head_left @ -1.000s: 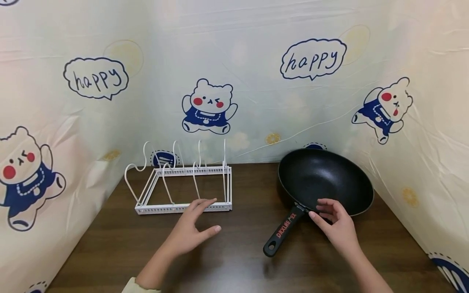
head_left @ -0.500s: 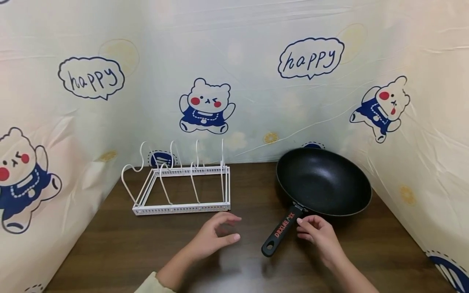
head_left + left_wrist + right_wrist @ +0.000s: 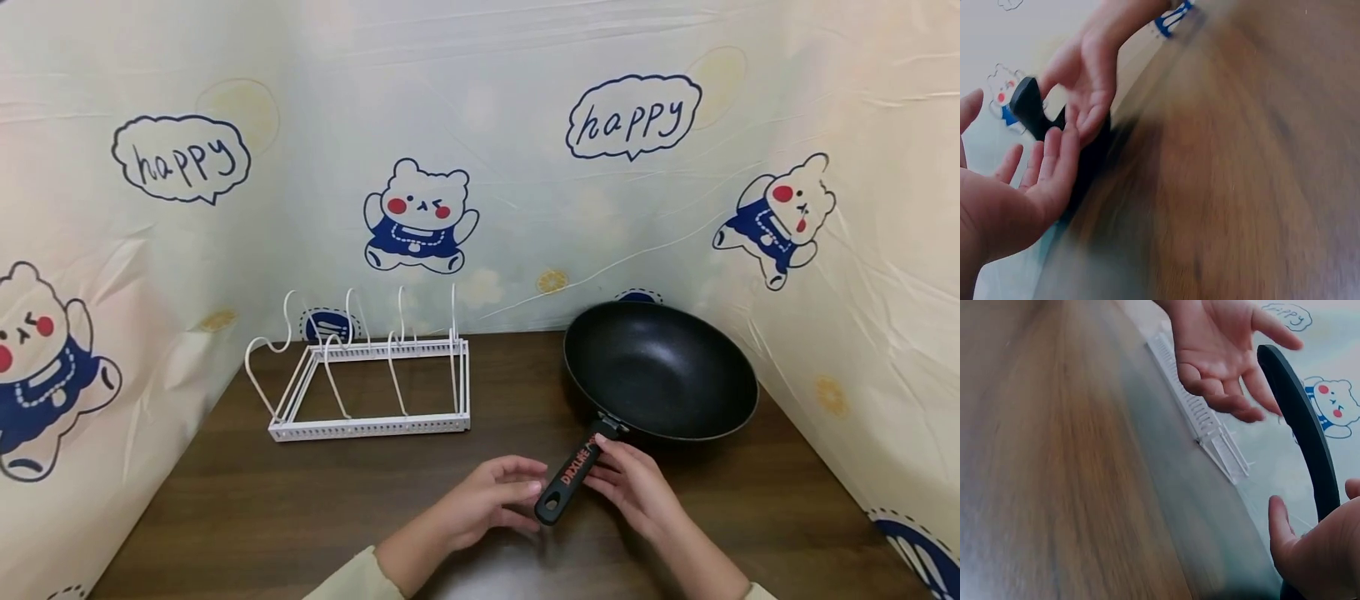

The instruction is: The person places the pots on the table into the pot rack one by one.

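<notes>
Black pan point(image 3: 663, 367) on the right of the worktop point(image 3: 300, 517), bowl to the rear, handle point(image 3: 573, 472) slanting forward and leftward at the person; so laid, I take it, because that brings the handle between both hands. Right hand point(image 3: 637, 492) is up by the neck end: thumb over the red lettering, other fingers underneath, the grip loose and fairly straight rather than wrapped round; how much it presses I cannot tell. A place near the bowl would seem sensible, the weight being at that end. Left hand point(image 3: 483, 504) just beside the free end with its hanging hole, its grip spread, fingers slightly bent, palm turned to the handle; whether a fingertip touches, I cannot tell. Handle's free end rises off the wood, which leaves room for fingers below. White rack point(image 3: 367, 427) at left rear, well apart from the pan: flat slotted frame, wire hoops upright in a row, presumably set back there to leave the front free for the hands. Surface: dark brown wood, visible grain, soft sheen near the front edge. Room: pale, creased sheeting point(image 3: 517, 67) round three sides, printed with winking bears, "happy" bubbles, orange slices. Pale sleeves point(image 3: 356, 579) at both wrists.
</notes>
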Action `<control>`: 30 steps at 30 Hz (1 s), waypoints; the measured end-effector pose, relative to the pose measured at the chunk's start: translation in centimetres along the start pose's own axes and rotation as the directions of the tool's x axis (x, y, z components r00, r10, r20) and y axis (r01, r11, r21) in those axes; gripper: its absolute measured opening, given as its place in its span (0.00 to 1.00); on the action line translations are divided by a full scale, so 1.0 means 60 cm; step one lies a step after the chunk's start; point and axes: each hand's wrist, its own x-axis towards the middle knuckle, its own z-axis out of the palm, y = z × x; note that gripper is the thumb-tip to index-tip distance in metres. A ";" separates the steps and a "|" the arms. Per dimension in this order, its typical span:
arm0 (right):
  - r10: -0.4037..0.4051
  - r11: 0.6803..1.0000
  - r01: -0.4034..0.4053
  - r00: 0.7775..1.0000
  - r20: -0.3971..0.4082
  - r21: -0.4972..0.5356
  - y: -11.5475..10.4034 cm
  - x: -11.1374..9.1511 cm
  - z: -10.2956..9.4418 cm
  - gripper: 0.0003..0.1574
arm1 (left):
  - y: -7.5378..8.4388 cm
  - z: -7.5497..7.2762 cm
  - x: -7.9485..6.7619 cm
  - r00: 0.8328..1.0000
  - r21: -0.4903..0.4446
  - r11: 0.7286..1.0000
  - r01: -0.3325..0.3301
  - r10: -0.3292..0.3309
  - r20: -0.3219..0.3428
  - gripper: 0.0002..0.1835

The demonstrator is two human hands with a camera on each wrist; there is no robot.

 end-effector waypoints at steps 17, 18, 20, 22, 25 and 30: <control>-0.058 0.990 0.043 0.993 0.107 0.133 -0.006 0.016 -0.007 0.28 | -0.013 0.040 0.056 0.985 -0.140 0.979 0.147 -0.132 0.111 0.20; -0.064 0.992 0.050 0.991 0.119 0.119 -0.005 0.016 -0.007 0.30 | -0.014 0.041 0.056 0.984 -0.138 0.979 0.153 -0.138 0.117 0.19; -0.079 0.992 0.065 0.989 0.124 0.110 -0.003 0.017 -0.008 0.32 | -0.014 0.042 0.057 0.983 -0.134 0.979 0.155 -0.139 0.124 0.17; -0.092 0.990 0.078 0.989 0.115 0.116 0.000 0.019 -0.007 0.32 | -0.015 0.041 0.058 0.982 -0.128 0.979 0.156 -0.140 0.126 0.16; -0.099 0.989 0.087 0.990 0.100 0.122 0.004 0.020 -0.007 0.29 | -0.018 0.039 0.059 0.980 -0.111 0.980 0.165 -0.150 0.128 0.16; -0.105 0.991 0.094 0.989 0.104 0.099 0.012 0.018 -0.006 0.30 | -0.028 0.034 0.056 0.980 -0.077 0.983 0.164 -0.153 0.131 0.17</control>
